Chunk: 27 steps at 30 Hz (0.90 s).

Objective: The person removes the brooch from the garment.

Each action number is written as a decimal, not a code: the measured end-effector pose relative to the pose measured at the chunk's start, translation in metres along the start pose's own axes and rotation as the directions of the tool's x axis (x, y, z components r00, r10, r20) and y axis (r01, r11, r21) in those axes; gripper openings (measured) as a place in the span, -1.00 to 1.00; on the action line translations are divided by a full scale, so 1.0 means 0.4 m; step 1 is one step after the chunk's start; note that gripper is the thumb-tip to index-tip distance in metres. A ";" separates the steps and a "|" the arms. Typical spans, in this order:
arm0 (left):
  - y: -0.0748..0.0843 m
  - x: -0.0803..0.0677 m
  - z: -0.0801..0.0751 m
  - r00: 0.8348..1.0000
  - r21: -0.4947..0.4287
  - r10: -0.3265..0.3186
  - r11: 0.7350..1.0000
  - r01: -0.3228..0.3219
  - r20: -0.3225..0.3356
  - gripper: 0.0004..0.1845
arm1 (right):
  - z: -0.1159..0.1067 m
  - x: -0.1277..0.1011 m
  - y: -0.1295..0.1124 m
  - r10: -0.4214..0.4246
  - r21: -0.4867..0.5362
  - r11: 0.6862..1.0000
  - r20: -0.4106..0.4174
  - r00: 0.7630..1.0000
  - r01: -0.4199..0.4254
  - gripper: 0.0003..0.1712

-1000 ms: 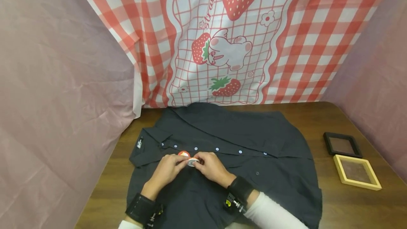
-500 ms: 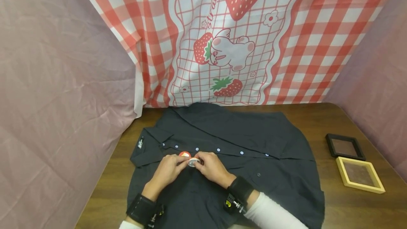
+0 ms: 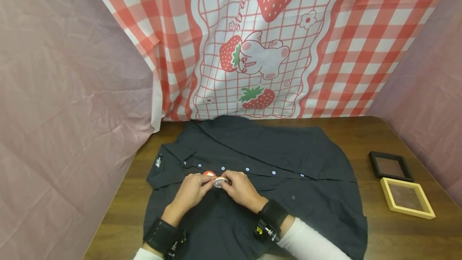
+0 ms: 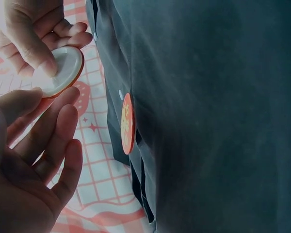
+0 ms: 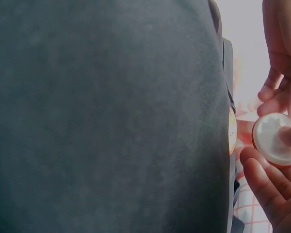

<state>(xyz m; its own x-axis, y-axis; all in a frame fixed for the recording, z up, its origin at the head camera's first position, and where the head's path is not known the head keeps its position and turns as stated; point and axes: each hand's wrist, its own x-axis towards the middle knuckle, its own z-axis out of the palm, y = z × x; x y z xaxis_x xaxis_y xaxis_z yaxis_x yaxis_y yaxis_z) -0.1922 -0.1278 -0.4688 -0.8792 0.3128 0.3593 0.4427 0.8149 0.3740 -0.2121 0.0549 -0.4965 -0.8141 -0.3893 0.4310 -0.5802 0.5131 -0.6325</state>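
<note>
A dark button-up shirt (image 3: 274, 159) lies flat on the wooden table (image 3: 390, 236). An orange round badge (image 3: 208, 173) sits on the shirt beside the button placket, and it shows edge-on in the left wrist view (image 4: 127, 124). Just in front of it both hands meet over a second round badge (image 3: 219, 182) with a white back and an orange rim. My right hand (image 3: 228, 182) pinches it, thumb pressed on the white back (image 4: 58, 71). My left hand (image 3: 205, 185) holds its rim from the other side with thumb and fingertips (image 5: 270, 92). The badge is held a little above the cloth.
A black square frame (image 3: 390, 166) and a pale wooden frame (image 3: 407, 198) lie at the table's right edge. A strawberry-print checked cloth (image 3: 260, 43) hangs behind the table, and pink fabric walls close in on both sides. Bare wood shows around the shirt.
</note>
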 end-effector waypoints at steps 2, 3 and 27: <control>0.002 0.002 -0.002 1.000 -0.005 -0.005 1.000 0.005 -0.003 -0.89 | -0.002 0.001 0.000 0.003 0.004 1.000 -0.001 1.000 -0.003 -0.93; 0.002 0.002 -0.002 1.000 -0.008 -0.008 1.000 0.008 -0.003 -0.89 | -0.004 0.000 -0.001 0.003 0.007 1.000 -0.002 1.000 -0.003 -0.93; -0.002 -0.017 0.000 0.996 -0.075 -0.063 0.995 0.067 0.060 -0.84 | -0.008 -0.011 -0.001 0.007 0.080 0.997 0.085 0.996 -0.014 -0.93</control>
<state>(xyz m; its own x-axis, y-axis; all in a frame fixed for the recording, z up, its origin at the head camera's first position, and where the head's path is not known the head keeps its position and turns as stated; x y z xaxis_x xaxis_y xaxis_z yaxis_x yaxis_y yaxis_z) -0.1867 -0.1306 -0.4717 -0.9142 0.2897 0.2833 0.3946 0.7952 0.4603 -0.2083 0.0591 -0.4961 -0.8130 -0.4493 0.3704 -0.5652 0.4558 -0.6876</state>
